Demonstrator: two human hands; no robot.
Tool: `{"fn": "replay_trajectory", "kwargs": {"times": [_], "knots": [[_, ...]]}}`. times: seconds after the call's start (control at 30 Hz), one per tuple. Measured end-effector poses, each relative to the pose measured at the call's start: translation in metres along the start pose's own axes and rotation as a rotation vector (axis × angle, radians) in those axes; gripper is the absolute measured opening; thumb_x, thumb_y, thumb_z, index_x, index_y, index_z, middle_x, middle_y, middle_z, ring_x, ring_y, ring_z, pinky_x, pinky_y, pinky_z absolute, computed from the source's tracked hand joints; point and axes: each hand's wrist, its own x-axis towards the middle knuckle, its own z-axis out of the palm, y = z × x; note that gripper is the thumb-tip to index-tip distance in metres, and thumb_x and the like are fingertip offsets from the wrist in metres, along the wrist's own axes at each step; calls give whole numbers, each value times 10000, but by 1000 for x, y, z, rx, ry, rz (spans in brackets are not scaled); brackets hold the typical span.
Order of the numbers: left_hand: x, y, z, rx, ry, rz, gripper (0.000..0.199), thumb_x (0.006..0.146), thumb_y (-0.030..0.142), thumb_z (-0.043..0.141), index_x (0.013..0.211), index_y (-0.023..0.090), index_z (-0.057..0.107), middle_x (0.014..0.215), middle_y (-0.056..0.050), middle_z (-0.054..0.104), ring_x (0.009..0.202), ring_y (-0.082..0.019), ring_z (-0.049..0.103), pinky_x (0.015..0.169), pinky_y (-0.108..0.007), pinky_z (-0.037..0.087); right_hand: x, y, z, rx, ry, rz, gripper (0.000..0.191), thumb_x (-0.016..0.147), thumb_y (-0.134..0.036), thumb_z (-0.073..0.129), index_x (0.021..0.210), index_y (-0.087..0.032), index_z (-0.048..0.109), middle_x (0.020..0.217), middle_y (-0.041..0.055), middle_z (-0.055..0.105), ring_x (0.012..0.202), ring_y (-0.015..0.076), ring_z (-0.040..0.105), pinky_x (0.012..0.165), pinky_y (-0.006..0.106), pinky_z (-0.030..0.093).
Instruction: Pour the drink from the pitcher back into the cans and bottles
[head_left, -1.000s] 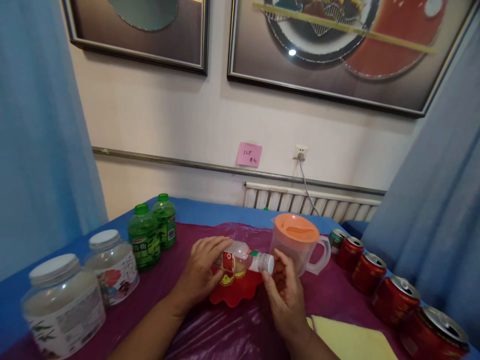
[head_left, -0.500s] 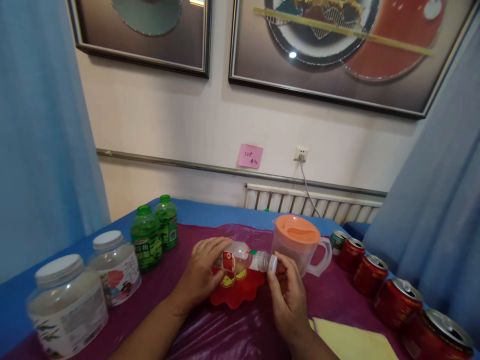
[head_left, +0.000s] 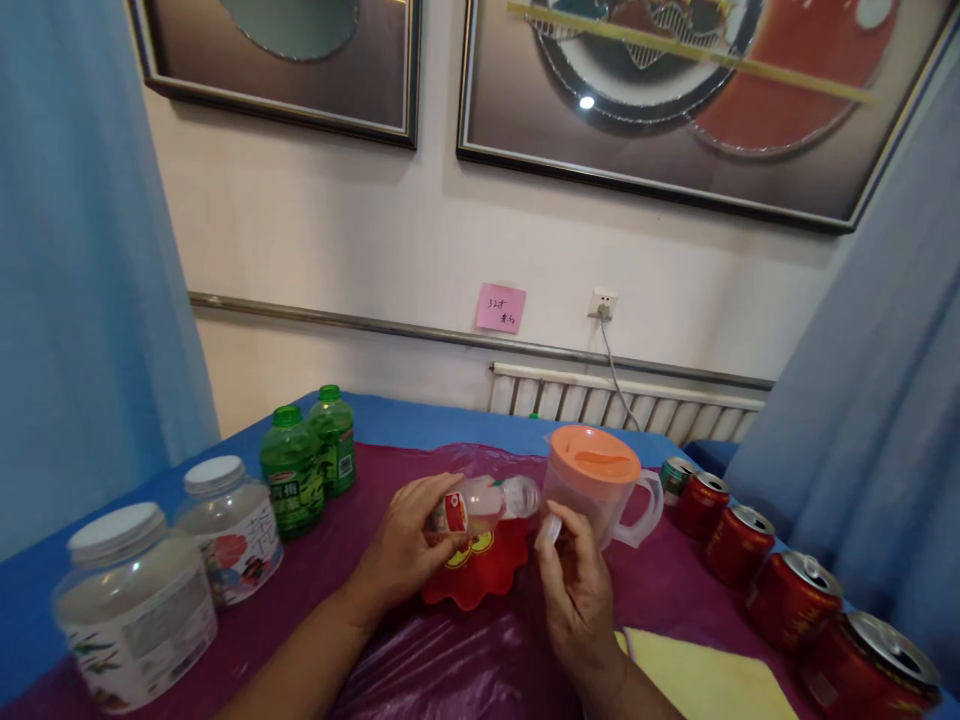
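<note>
A small clear plastic bottle (head_left: 482, 503) with a red and white label lies on its side in the air, its open mouth facing right. My left hand (head_left: 412, 535) is closed around its base end. My right hand (head_left: 577, 580) pinches a white bottle cap (head_left: 551, 529) between thumb and fingers, just apart from the bottle's mouth. Below the bottle sits a red scalloped dish (head_left: 480, 577) with yellow decoration, partly covered by my left hand and the bottle. A clear pitcher (head_left: 592, 490) with an orange lid stands right behind my right hand.
Two white-lidded clear jars (head_left: 139, 610) and two green bottles (head_left: 292, 475) line the left side. Several drink cans (head_left: 795, 600) run along the right edge. A folded yellow cloth (head_left: 705, 675) lies at front right on the purple plastic sheet (head_left: 442, 660).
The white cap has come off the bottle's neck and is now in my right hand. The bottle's mouth has tipped up slightly and shows open.
</note>
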Motion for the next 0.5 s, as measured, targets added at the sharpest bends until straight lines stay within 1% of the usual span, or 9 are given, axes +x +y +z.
{"fn": "replay_trajectory", "kwargs": {"times": [0.1, 0.17, 0.23, 0.33, 0.43, 0.5], "knots": [[1, 6, -1, -84, 24, -114, 592, 763, 434, 742, 1293, 232, 572, 1278, -97, 673, 1163, -291, 629, 1010, -463, 497, -2, 1, 3, 82, 25, 82, 318, 953, -376, 560, 1220, -203, 567, 960, 69, 690, 816, 176, 671, 723, 302, 557], [3, 9, -2, -179, 36, -180, 609, 746, 425, 756, 1281, 210, 561, 1266, -106, 678, 1144, -292, 645, 995, -466, 510, -2, -2, 5, 128, -1, 114, 295, 925, -379, 603, 1152, -193, 573, 942, 75, 703, 804, 177, 681, 702, 292, 560], [4, 12, -1, -298, 41, -230, 582, 743, 407, 755, 1249, 196, 559, 1236, -106, 693, 1113, -280, 667, 976, -450, 527, -2, -8, 4, 128, -52, 130, 260, 889, -351, 644, 1087, -193, 587, 950, 83, 712, 812, 186, 692, 705, 293, 567], [6, 13, 0, -423, 51, -299, 501, 749, 396, 744, 1169, 181, 578, 1147, -96, 727, 1039, -259, 701, 930, -421, 554, -5, -19, -3, 13, -200, 152, 224, 829, -272, 681, 1035, -207, 623, 973, 77, 717, 856, 209, 696, 759, 320, 571], [6, 13, 1, -434, 51, -352, 480, 733, 410, 752, 1122, 174, 599, 1093, -87, 743, 1002, -259, 708, 912, -418, 555, -17, -26, -14, -126, -377, 143, 343, 776, -193, 686, 1113, -240, 652, 1000, 64, 720, 913, 234, 689, 805, 353, 563], [6, 12, 3, -427, 34, -366, 484, 718, 419, 760, 1106, 172, 607, 1083, -84, 741, 997, -260, 702, 900, -412, 552, -27, -24, -20, -179, -477, 108, 404, 743, -145, 676, 1127, -270, 668, 977, 47, 730, 889, 240, 691, 777, 354, 562]]}}
